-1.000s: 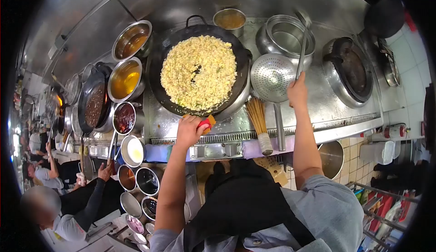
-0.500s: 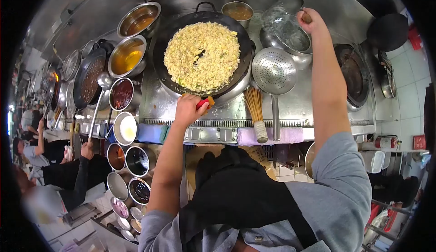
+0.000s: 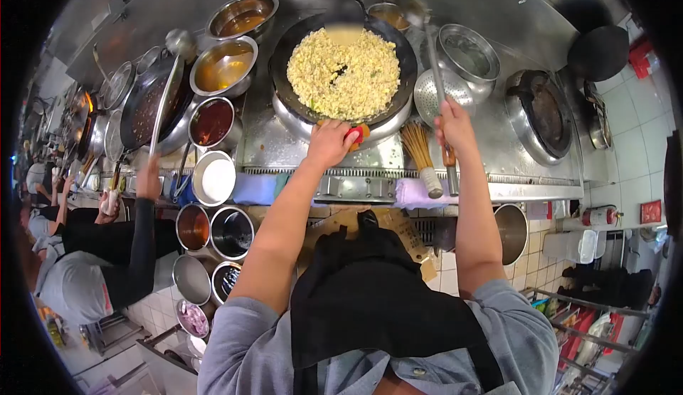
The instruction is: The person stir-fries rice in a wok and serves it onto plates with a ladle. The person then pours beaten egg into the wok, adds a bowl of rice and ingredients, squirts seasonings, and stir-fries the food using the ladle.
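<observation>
A black wok (image 3: 281,85) full of yellow fried rice (image 3: 345,78) sits on the round burner ring. At its near rim, my left hand (image 3: 329,143) is closed on a red and orange cloth (image 3: 358,136) pressed against the wok. My right hand (image 3: 456,129) grips a long-handled ladle (image 3: 433,53) by the wooden end of its handle. The ladle's bowl is raised near the back, to the right of the wok. Below the ladle's handle lies a perforated strainer (image 3: 457,90), partly covered. A bamboo brush (image 3: 417,146) rests between strainer and wok. A blur hides part of the wok's far rim.
Metal bowls of amber liquid (image 3: 222,67) and a pot of red sauce (image 3: 212,122) stand left. A steel pot (image 3: 466,53) and another wok (image 3: 544,114) are right. A co-worker (image 3: 82,277) at far left holds another ladle (image 3: 168,96).
My right hand has come down and toward me from the steel pot, bringing the ladle out to its left. My left hand stays at the wok's rim. The view has shifted.
</observation>
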The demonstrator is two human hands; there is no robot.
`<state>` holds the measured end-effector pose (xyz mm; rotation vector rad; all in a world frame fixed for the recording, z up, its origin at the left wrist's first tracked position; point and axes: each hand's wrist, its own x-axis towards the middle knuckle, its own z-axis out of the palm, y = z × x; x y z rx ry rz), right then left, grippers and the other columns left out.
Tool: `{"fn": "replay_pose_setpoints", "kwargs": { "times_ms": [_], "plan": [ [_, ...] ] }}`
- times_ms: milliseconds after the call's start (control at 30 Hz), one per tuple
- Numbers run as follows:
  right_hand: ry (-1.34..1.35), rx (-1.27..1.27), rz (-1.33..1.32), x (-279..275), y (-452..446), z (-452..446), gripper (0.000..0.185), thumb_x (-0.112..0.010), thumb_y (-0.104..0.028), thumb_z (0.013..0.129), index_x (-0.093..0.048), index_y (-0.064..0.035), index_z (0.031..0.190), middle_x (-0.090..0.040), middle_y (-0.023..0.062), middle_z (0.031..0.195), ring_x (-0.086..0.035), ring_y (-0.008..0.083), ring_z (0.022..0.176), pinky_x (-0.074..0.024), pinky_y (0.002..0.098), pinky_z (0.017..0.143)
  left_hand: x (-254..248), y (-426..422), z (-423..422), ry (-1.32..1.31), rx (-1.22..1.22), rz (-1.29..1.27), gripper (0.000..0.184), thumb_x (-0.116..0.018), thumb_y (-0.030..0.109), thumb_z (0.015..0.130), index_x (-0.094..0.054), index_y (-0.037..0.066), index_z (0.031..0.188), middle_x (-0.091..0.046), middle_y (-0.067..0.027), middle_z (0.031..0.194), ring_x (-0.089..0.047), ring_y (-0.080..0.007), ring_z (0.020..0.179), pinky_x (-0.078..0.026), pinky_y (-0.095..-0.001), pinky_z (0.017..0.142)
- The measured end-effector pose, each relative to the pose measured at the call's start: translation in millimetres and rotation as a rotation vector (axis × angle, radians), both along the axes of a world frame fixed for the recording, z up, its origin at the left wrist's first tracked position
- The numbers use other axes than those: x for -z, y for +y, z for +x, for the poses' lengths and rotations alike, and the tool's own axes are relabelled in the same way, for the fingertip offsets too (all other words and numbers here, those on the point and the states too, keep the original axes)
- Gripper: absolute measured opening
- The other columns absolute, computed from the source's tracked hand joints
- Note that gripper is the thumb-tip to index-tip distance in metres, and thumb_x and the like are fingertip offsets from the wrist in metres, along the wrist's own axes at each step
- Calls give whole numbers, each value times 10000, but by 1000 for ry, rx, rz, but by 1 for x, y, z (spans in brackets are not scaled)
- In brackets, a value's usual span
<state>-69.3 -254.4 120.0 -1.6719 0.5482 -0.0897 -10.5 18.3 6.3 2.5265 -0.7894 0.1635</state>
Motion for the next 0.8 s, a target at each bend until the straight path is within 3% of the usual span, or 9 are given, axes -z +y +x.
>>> {"fn": "replay_pose_setpoints", "kwargs": {
  "times_ms": [133, 200, 233, 267, 367, 567, 667, 733, 800],
  "plan": [
    [79, -175, -123, 28, 38, 66, 384, -396, -247, 1014, -466, -58, 1341, -512, 37, 639, -453, 132, 394, -407, 301, 367, -1, 2, 1, 22, 22, 22, 362, -476, 435, 957, -621, 104, 988, -622, -98, 1009, -563, -297, 1017, -418, -462, 830],
    [153, -263, -196, 44, 74, 101, 291, -403, -231, 1003, -534, -29, 1166, -519, 64, 614, -486, 162, 402, -419, 326, 372, -1, 3, 2, 20, 18, 31, 360, -476, 431, 958, -620, 102, 986, -623, -97, 1010, -563, -296, 1019, -418, -464, 828],
    [104, -371, -369, 55, 93, 106, 231, -405, -203, 988, -535, -19, 1037, -535, 94, 602, -531, 199, 418, -440, 357, 386, 0, 3, 2, 18, 16, 41, 358, -475, 427, 959, -619, 101, 984, -624, -95, 1010, -562, -294, 1022, -417, -466, 827],
    [136, -440, -582, 41, 118, 92, 245, -404, -156, 944, -563, 22, 998, -658, 233, 765, -668, 378, 618, -534, 462, 544, 0, 3, 2, 18, 18, 38, 355, -472, 420, 963, -618, 98, 984, -626, -94, 1011, -563, -294, 1021, -418, -468, 825],
    [-58, -586, -1045, 70, 121, 43, 312, -441, -205, 956, -491, -30, 1211, -651, 263, 834, -646, 435, 796, -507, 517, 740, 6, 4, 5, 13, 35, -25, 356, -471, 417, 965, -622, 95, 982, -628, -97, 1006, -563, -296, 1024, -418, -471, 827],
    [380, -511, -1151, 43, 38, -71, 531, -466, -187, 931, -346, -124, 1444, -656, 253, 847, -638, 450, 783, -492, 548, 711, 5, 3, 9, 119, 73, -3, 370, -469, 425, 964, -627, 92, 987, -634, -106, 1017, -565, -307, 1038, -414, -486, 830],
    [301, -386, -1223, 52, 16, -52, 399, -432, -233, 964, -438, -160, 1356, -674, 235, 885, -649, 440, 827, -510, 534, 748, 4, -3, 8, 138, 68, 11, 384, -453, 436, 968, -628, 95, 991, -638, -105, 1029, -565, -314, 1044, -411, -499, 833],
    [266, -397, -1185, 63, 29, -15, 378, -431, -225, 961, -466, -106, 1318, -673, 240, 894, -648, 450, 833, -512, 535, 753, 4, -3, 5, 144, 76, 17, 384, -445, 442, 970, -629, 106, 994, -638, -100, 1035, -565, -314, 1049, -411, -503, 831],
    [129, -632, -1271, 122, 56, 41, 349, -421, -211, 963, -472, -60, 1273, -667, 255, 901, -647, 450, 847, -508, 539, 769, 5, -3, 13, 157, 88, 16, 374, -434, 454, 970, -631, 138, 1010, -643, -89, 1037, -569, -311, 1058, -405, -514, 824]
  ]
}}
